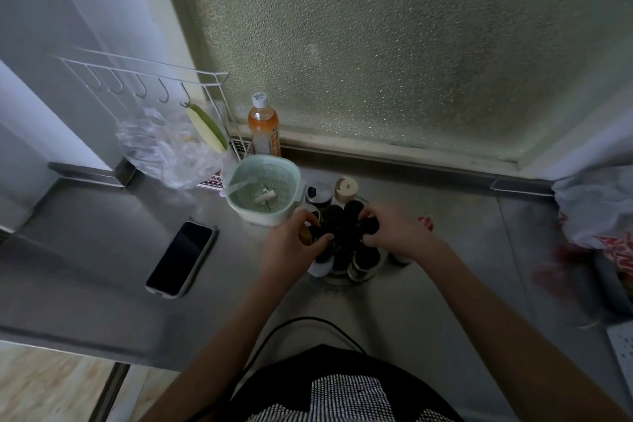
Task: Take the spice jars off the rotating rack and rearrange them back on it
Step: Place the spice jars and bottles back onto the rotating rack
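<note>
A round rotating rack [346,279] stands on the steel counter in the middle of the view, packed with several dark-capped spice jars [359,264]. My left hand [291,243] wraps around a jar [306,233] with yellowish contents on the rack's left side. My right hand [397,229] grips a black-capped jar [370,225] on the rack's right side. One more jar [399,259] stands on the counter just right of the rack, partly hidden under my right wrist. The lower parts of the held jars are hidden by my fingers.
A pale green strainer tub [265,188] sits just behind-left of the rack. A small black-lidded jar [319,195] and a beige cap [346,189] stand behind it. A phone [181,257] lies at left, an orange drink bottle [263,125] at the window, plastic bags [596,212] at right.
</note>
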Available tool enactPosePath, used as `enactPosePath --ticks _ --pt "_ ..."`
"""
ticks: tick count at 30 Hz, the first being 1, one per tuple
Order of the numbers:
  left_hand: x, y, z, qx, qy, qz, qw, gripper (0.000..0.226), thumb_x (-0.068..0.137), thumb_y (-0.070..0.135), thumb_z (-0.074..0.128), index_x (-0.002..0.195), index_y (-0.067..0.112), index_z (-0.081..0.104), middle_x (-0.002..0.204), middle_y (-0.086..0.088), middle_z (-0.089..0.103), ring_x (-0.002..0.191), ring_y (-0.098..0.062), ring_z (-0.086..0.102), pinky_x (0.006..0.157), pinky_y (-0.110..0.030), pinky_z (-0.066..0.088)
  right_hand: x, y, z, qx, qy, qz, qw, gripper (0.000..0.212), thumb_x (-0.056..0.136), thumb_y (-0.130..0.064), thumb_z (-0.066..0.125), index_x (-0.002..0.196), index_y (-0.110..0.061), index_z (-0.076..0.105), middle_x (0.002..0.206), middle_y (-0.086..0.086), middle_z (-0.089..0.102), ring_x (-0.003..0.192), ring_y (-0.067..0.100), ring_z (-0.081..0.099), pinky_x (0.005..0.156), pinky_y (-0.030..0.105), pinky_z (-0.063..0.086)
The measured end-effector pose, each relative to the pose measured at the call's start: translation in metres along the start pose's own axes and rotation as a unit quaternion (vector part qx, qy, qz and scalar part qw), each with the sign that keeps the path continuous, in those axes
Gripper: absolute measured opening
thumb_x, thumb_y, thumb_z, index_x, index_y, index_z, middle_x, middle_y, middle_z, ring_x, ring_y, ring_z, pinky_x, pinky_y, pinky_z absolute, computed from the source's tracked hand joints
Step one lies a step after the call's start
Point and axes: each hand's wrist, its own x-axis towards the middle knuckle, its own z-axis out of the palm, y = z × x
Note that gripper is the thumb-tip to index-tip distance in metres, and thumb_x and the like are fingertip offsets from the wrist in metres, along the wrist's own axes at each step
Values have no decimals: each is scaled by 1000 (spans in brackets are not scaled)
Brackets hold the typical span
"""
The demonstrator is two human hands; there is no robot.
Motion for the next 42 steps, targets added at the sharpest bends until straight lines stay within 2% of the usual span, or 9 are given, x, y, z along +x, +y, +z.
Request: enactPosePath --ticks 8,11,14,17,22,29,35,39,42 --pt "0 1 4 18 -8 10 1000 26 74 32 76 89 20 59 79 8 58 72 -9 54 54 -14 37 -1 7 7 29 -50 11 998 37 81 -14 65 116 -14 54 114 11 60 105 27 56 91 38 47" --pt "2 0 4 18 -7 7 1000 26 74 32 76 89 19 59 78 6 59 73 -12 55 57 -21 43 -18 11 -14 125 90 20 988 25 83 -17 65 106 -18 58 79 -1 60 80 22 59 78 38 50" --pt "3 0 4 35 1 0 999 26 75 32 75 90 19 59 80 4 62 74 -15 58 64 -29 47 -41 33 -33 77 254 81 961 28 80 -37 65 104 -29 55 82 1 57 75 22 57 71 35 47" --pt "3 2 5 50 1 10 999 24 76 31 73 91 18 59 84 -1 67 76 -16 58 64 -28 47 -46 55 -16 45 135 165 976 47 72 -60 60 110 -35 50 102 2 59 92 24 59 82 37 48" --pt "4 6 9 82 -15 27 996 24 77 35 71 94 21 59 90 0 68 80 -19 62 65 -29 49 -41 60 7 107 194 123 967 24 80 -28 66 99 -17 55 96 10 66 90 34 63 73 36 45" --pt "8 3 8 69 -7 16 997 21 77 31 72 90 20 60 88 -1 68 79 -19 61 66 -30 48 -45 32 -52 149 322 29 935 26 71 -26 75 89 -13 60 76 4 63 69 19 59 66 26 44" --pt "9 5 8 64 -7 16 998 22 76 32 72 89 19 60 87 -2 68 79 -22 62 68 -36 53 -14 28 -30 167 235 21 957 18 73 -19 72 84 -11 60 71 4 61 67 21 59 64 31 47" --pt "8 5 8 63 -4 19 998 20 76 30 72 88 19 60 87 -2 68 79 -20 62 67 -33 51 0 30 -14 164 170 18 972 12 79 -15 67 88 -11 59 77 7 66 50 12 52 34 13 38" --pt "8 3 8 51 -6 19 998 19 76 30 72 87 20 60 84 -1 68 77 -20 62 67 -37 55 8 32 -9 162 156 5 974 7 83 -18 64 88 -18 59 85 8 68 56 21 59 44 15 44"
